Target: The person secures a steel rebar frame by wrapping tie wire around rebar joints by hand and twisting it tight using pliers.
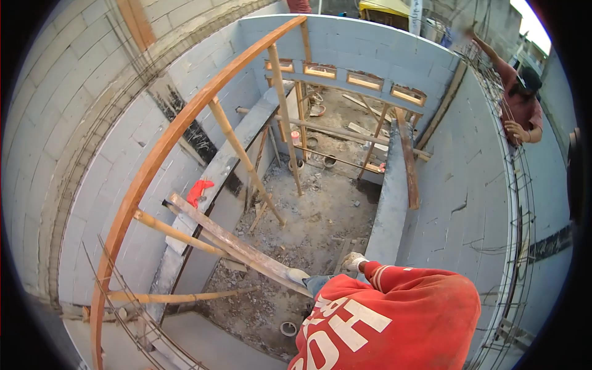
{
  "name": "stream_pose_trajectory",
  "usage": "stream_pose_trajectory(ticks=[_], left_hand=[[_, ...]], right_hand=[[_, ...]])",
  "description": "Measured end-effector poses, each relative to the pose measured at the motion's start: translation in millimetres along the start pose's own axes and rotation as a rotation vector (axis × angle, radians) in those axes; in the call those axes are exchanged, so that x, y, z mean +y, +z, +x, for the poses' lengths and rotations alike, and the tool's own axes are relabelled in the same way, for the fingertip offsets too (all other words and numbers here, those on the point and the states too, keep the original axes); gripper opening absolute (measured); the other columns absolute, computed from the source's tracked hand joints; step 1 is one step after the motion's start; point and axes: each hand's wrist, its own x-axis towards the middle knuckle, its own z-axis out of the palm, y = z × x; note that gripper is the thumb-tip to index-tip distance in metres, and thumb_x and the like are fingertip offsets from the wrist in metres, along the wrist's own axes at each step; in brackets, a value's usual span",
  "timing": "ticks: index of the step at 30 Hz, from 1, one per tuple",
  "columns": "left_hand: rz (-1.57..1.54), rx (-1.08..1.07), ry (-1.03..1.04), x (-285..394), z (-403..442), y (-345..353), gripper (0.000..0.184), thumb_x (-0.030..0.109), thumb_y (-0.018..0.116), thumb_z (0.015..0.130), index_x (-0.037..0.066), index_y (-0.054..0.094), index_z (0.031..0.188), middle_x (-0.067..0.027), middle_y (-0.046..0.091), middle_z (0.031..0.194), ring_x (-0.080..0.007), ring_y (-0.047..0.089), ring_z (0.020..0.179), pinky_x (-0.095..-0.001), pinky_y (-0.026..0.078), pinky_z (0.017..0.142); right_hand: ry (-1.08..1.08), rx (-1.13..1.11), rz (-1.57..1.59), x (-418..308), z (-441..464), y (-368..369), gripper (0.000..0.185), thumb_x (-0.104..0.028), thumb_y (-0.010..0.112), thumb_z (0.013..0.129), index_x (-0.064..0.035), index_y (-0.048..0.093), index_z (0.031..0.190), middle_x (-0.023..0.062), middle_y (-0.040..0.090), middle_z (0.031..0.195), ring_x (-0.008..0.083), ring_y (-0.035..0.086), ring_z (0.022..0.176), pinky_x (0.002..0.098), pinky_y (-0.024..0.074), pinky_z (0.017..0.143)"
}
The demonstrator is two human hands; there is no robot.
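My right hand, in a pale work glove, extends from the red sleeve at lower centre. Its fingers look curled in; what they hold, if anything, is too small to make out. My left hand does not show; the red sweatshirt fills the bottom of the view. Left of my right hand, a worn plank slopes down to a pale, rounded shape beside grey-blue cloth. The rubble-strewn floor lies far below.
A long curved timber with bamboo props crosses the left. Grey ledges line both sides; a red cloth lies on the left one. Beyond the right block wall, with bare rebar, a person stands.
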Motion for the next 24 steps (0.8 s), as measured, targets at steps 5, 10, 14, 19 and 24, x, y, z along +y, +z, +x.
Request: stream_pose_trajectory(ticks=[5, 10, 14, 19, 24], left_hand=[[-0.193, 0.072, -0.002, 42.7, -26.8, -137.8, 0.058, 0.045, 0.074, 0.092, -0.003, 0.064, 0.121, -0.0229, 0.065, 0.115, -0.039, 0.062, 0.108, -0.0473, 0.049, 0.098], [-0.051, -0.166, -0.21, -13.2, -74.3, -213.6, 0.064, 0.049, 0.074, 0.09, -0.004, 0.063, 0.125, -0.0234, 0.064, 0.123, -0.0383, 0.06, 0.113, -0.0463, 0.047, 0.101], [-0.057, -0.308, -0.35, -85.6, -127.6, -234.3, 0.062, 0.045, 0.062, 0.1, 0.0, 0.052, 0.141, -0.0246, 0.06, 0.132, -0.0366, 0.057, 0.118, -0.0456, 0.043, 0.102], [-0.147, -0.434, -0.607, -65.7, -150.7, -243.6, 0.065, 0.051, 0.064, 0.096, -0.001, 0.057, 0.134, -0.0273, 0.063, 0.124, -0.0375, 0.062, 0.115, -0.0438, 0.047, 0.096], [-0.106, -0.424, -0.657, -45.6, -146.1, -244.7, 0.058, 0.052, 0.067, 0.093, 0.004, 0.064, 0.125, -0.0207, 0.074, 0.099, -0.0347, 0.073, 0.09, -0.0445, 0.054, 0.082]], right_hand=[[-0.092, -0.048, -0.333, -19.1, 25.3, -17.8, 0.035, -0.033, 0.056, 0.087, -0.0142, 0.077, 0.108, 0.0143, 0.072, 0.116, 0.0352, 0.069, 0.108, 0.0436, 0.0541, 0.095], [-0.048, 0.086, -0.414, -63.0, 47.1, -50.6, 0.035, -0.033, 0.055, 0.09, -0.011, 0.077, 0.105, 0.018, 0.072, 0.115, 0.0376, 0.068, 0.11, 0.0446, 0.0534, 0.096], [-0.328, 0.01, -0.239, -89.0, 67.4, -57.0, 0.03, -0.03, 0.058, 0.09, -0.0085, 0.076, 0.1, 0.0173, 0.073, 0.107, 0.038, 0.069, 0.097, 0.046, 0.0535, 0.09], [-0.938, -0.142, -0.375, -138.8, 113.2, -22.9, 0.03, -0.029, 0.063, 0.087, -0.0117, 0.074, 0.109, 0.0085, 0.074, 0.111, 0.0251, 0.067, 0.106, 0.042, 0.0499, 0.094], [-1.181, -0.35, -0.286, -283.0, 12.7, 32.5, 0.026, -0.015, 0.069, 0.082, -0.0059, 0.071, 0.106, 0.0114, 0.072, 0.099, 0.0277, 0.067, 0.094, 0.042, 0.0511, 0.083]])
